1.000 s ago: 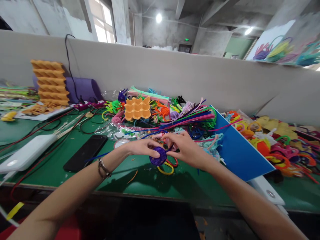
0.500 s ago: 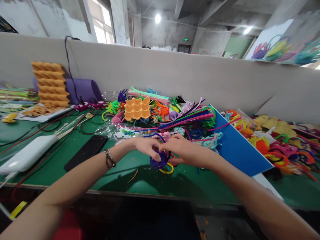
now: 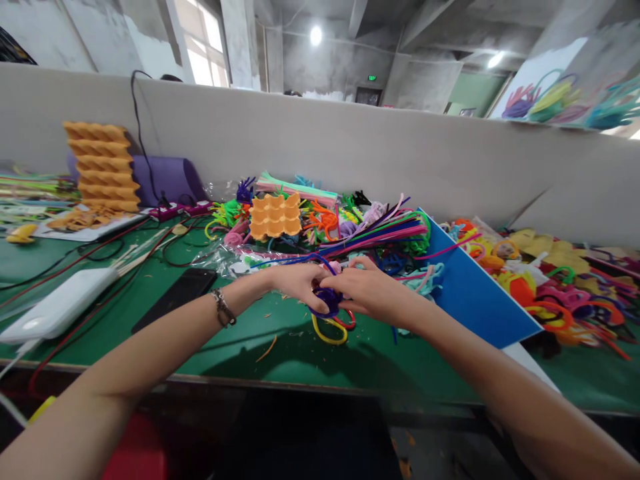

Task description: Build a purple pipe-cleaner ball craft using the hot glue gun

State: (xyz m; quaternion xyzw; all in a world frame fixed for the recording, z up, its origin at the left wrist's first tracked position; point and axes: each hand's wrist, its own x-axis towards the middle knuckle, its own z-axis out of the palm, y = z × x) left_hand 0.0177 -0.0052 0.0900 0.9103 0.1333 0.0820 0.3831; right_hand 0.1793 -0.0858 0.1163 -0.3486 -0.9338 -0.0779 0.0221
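Observation:
Both my hands meet above the green table (image 3: 150, 313), just in front of a heap of coloured pipe cleaners (image 3: 380, 233). My left hand (image 3: 297, 280) and my right hand (image 3: 363, 290) are both closed on a small purple pipe-cleaner coil (image 3: 327, 300) held between their fingertips. A blue pipe cleaner arches over my left fingers. On the table right below the hands lie a yellow loop (image 3: 327, 331) and a red loop (image 3: 347, 322). My left wrist carries a bracelet.
A black phone (image 3: 175, 299) and a white flat device (image 3: 55, 305) with cables lie to the left. An orange foam tray (image 3: 275, 215) sits behind the hands, stacked orange trays (image 3: 103, 167) at far left. A tilted blue board (image 3: 467, 287) stands to the right, with more coloured craft pieces (image 3: 560, 287) beyond it.
The hands have drawn closer together around the purple coil and risen slightly. The coil now shows less, mostly covered by the fingers.

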